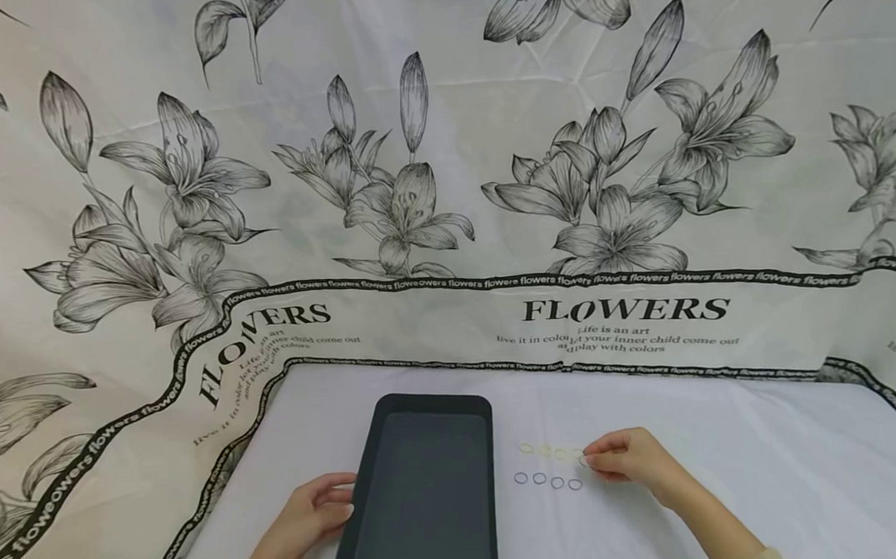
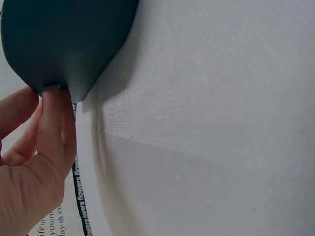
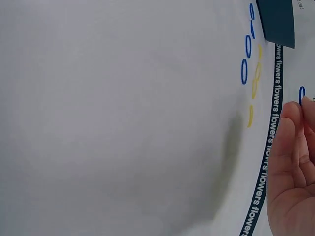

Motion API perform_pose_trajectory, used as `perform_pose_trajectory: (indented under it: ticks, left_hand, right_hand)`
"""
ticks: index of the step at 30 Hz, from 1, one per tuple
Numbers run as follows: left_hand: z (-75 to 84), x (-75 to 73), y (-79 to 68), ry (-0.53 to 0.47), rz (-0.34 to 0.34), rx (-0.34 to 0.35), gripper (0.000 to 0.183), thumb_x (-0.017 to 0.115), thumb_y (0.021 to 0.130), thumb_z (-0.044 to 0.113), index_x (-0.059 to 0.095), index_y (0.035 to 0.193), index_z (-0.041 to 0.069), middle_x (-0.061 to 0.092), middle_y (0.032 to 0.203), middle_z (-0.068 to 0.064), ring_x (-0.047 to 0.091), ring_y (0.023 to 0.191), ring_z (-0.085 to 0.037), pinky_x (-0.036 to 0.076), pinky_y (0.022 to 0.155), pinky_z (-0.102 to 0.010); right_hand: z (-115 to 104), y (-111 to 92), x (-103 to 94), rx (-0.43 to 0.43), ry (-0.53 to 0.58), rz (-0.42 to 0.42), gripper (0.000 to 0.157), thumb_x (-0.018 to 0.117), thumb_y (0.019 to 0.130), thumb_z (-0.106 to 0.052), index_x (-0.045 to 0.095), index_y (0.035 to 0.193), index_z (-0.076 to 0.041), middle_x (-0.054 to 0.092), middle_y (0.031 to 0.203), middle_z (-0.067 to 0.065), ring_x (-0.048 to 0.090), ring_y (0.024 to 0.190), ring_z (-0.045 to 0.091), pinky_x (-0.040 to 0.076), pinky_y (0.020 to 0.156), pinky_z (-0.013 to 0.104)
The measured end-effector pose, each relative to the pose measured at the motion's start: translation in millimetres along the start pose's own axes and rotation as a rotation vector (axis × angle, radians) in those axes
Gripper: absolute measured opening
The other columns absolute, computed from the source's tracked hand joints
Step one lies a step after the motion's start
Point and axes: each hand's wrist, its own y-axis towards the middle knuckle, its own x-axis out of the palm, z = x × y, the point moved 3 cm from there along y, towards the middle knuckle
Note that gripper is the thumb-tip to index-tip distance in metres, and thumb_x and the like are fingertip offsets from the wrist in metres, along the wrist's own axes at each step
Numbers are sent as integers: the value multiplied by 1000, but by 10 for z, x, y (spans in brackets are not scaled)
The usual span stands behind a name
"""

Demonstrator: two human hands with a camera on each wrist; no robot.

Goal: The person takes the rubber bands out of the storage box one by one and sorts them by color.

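My left hand [image 1: 308,519] holds the left rim of a long dark tray [image 1: 432,403], fingers and thumb at its edge. In the left wrist view, the fingertips grip the tray's dark wall [image 2: 69,49]. My right hand [image 1: 636,461] pinches a thin blue rubber band [image 3: 302,93] between thumb and fingertips, raised over the table. Beside that hand lie several yellow rubber bands [image 1: 545,451] in a row, with several blue rubber bands [image 1: 558,482] in another row nearer me. The fingertips partly cover the end of the yellow row in the head view.
A white cloth [image 1: 771,465] covers the table. Behind it hangs a flower-printed curtain [image 1: 450,321] with black lettered bands, which also runs along the left side. The tray stands left of the rubber bands, with white cloth between.
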Motion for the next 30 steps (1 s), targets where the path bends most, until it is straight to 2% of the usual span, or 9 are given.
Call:
perform_pose_trajectory:
  ticks: [9, 15, 23, 30]
  left_hand:
    - [36, -5, -15, 0, -3, -5, 52, 62, 85, 3, 41, 131, -11, 64, 99, -5, 62, 88, -14, 52, 75, -31]
    - [37, 1, -23, -1, 2, -4, 51, 62, 85, 2, 42, 130, -11, 64, 101, -6, 61, 89, -14, 52, 76, -31]
    - [34, 9, -14, 3, 9, -12, 50, 62, 85, 2, 43, 130, -11, 64, 99, -6, 61, 88, -14, 52, 77, -31]
    - [42, 13, -5, 4, -1, -15, 50, 62, 85, 3, 43, 130, -11, 64, 101, -6, 61, 89, -13, 52, 77, -31]
  right_hand:
    - [191, -24, -1, 2, 8, -17, 23, 68, 81, -6, 65, 95, 12, 66, 74, 4, 59, 65, 12, 51, 59, 24]
    - [257, -12, 20, 24, -67, 12, 17, 70, 80, -6, 68, 90, 7, 64, 68, 2, 57, 61, 13, 50, 55, 26]
    - [273, 1, 50, 73, -138, 79, 10, 72, 77, -4, 70, 84, 2, 63, 66, 2, 56, 59, 14, 48, 53, 26]
    - [282, -5, 27, 67, -150, 84, 11, 72, 76, -4, 69, 84, 3, 62, 65, 2, 55, 58, 14, 47, 52, 26]
